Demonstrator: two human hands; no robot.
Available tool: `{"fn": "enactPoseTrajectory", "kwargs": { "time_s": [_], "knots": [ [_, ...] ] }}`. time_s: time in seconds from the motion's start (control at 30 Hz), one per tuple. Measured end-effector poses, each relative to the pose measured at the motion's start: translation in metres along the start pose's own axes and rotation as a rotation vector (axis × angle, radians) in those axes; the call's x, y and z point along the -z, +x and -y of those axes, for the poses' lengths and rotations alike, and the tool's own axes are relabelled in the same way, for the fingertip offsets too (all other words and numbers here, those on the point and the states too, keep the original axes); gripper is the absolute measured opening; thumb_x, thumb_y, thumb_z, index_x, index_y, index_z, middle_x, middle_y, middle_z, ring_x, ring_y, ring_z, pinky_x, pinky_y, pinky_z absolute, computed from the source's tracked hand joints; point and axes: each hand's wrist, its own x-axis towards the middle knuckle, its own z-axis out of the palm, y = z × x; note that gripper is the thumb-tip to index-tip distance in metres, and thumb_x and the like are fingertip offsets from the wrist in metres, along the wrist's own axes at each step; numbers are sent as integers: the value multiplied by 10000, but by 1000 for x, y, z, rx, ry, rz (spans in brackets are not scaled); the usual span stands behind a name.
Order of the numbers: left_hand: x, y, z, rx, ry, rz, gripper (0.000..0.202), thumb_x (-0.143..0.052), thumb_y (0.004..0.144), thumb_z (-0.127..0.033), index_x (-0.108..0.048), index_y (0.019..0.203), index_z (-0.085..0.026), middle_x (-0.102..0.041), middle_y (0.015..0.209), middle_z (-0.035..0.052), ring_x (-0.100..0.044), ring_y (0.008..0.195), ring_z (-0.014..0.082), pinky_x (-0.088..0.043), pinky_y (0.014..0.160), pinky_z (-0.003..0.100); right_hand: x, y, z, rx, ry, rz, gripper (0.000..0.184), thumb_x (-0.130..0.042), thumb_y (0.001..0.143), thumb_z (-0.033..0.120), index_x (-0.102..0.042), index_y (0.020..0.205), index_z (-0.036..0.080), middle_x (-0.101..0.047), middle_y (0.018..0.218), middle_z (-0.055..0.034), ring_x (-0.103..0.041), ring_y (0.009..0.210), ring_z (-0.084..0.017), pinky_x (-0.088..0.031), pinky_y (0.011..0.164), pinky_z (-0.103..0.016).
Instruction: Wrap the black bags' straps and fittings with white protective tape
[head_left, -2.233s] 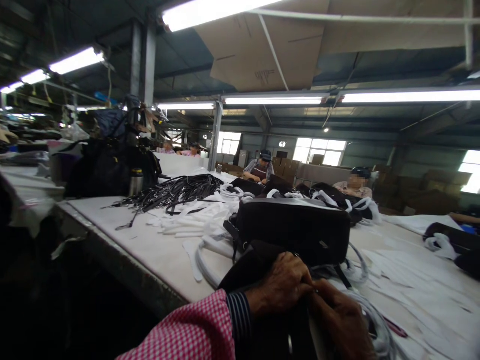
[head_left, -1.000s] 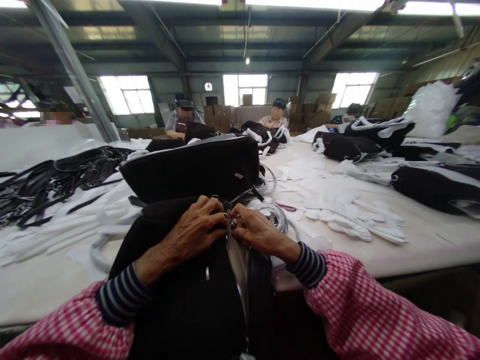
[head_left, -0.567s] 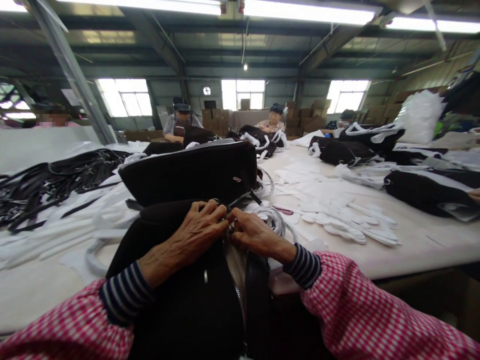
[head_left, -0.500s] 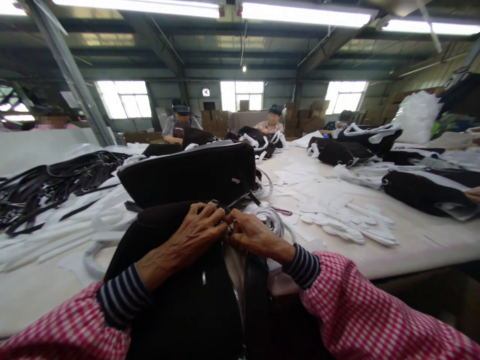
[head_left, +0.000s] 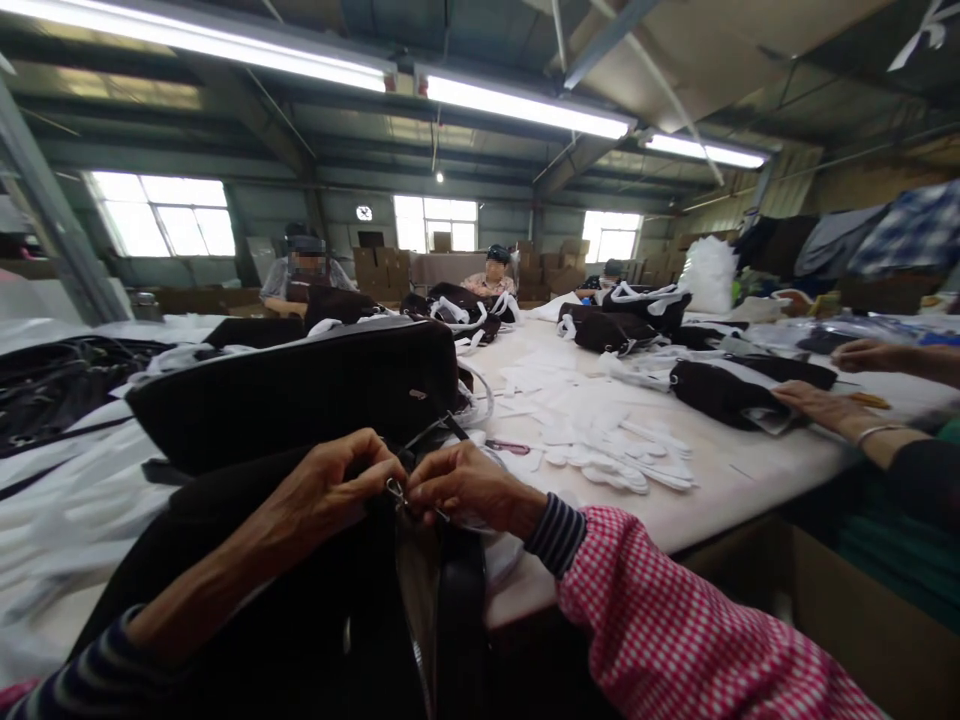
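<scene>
Face one wide white-topped work table point(head_left: 780, 470), strewn with flat white pieces point(head_left: 600, 430) too many to count. Make out three bright paned windows point(head_left: 161, 215) in the far wall and three lit white tube lamps point(head_left: 525, 106) overhead. Count three people point(head_left: 486, 285) in dark headwear across the table.

Have one large black soft-fabric bag point(head_left: 285, 610) closest, at the table's near edge, with one silver-toothed zip point(head_left: 417, 650) parted over a beige lining. Find one boxy black bag with a pale top edge point(head_left: 300, 390) directly behind. See more black bags farther off; cannot count exactly because of overlap.

Note two hands of a co-worker point(head_left: 817, 405) on the right, one touching a rounded black bag point(head_left: 720, 390), one just beyond.

Hold the left hand point(head_left: 390, 475) and right hand point(head_left: 414, 498) close together above the nearest bag's far end, each in a narrow thumb-and-finger pinch. Spot one slim dark-pink object point(head_left: 508, 447) lying just past the right hand. Pinch between both sets of fingertips one small silver metal clasp point(head_left: 396, 490), by its loop from the left; cannot tell the exact part under the right fingertips.
</scene>
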Motion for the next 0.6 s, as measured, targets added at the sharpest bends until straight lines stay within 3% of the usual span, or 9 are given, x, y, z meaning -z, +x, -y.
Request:
{"fn": "enactPoseTrajectory", "kwargs": {
  "time_s": [0.1,0.17,0.27,0.33,0.43,0.6],
  "knots": [
    [-10,-1,4,124,-319,45,358,-666,906,-537,-664,891,-180,-610,654,-25,-445,511,88,-302,479,178,1,-4,2,-50,102,-23,206,-783,669,255,-744,816,115,-718,697,-52,-660,585,-135,-357,429,-172],
    [-16,-2,12,167,-499,25,363,-721,871,-531,-651,862,-175,-623,651,-23,-461,502,79,-332,473,166,1,-6,2,-60,152,-14,229,-765,643,246,-759,826,108,-748,771,-79,-706,646,-167,-420,445,-181],
    [-20,-2,24,159,-583,-59,340,-765,858,-496,-690,844,-164,-716,807,28,-640,695,122,-514,633,195,1,-8,-1,-42,179,4,296,-780,605,242,-769,866,102,-767,849,-103,-737,715,-201,-476,478,-199],
    [-20,-1,31,156,-595,-77,319,-763,870,-484,-734,914,-170,-754,912,44,-703,830,153,-566,761,221,-1,-10,-3,2,145,-11,340,-829,620,259,-768,919,109,-768,884,-102,-740,734,-201,-479,492,-198],
    [-21,-2,36,172,-649,-103,300,-840,809,-409,-750,981,-181,-782,948,35,-737,860,165,-583,803,230,-5,-14,-4,97,65,-85,300,-843,712,329,-767,925,131,-758,852,-74,-712,667,-168,-441,467,-190],
    [-29,-3,35,109,-725,-163,370,-877,759,-343,-731,1064,-192,-792,822,12,-740,726,154,-573,677,220,-13,-19,3,282,-71,-275,189,-842,760,322,-798,813,145,-666,672,4,-479,460,-52,-288,402,-181]
  ]
}}
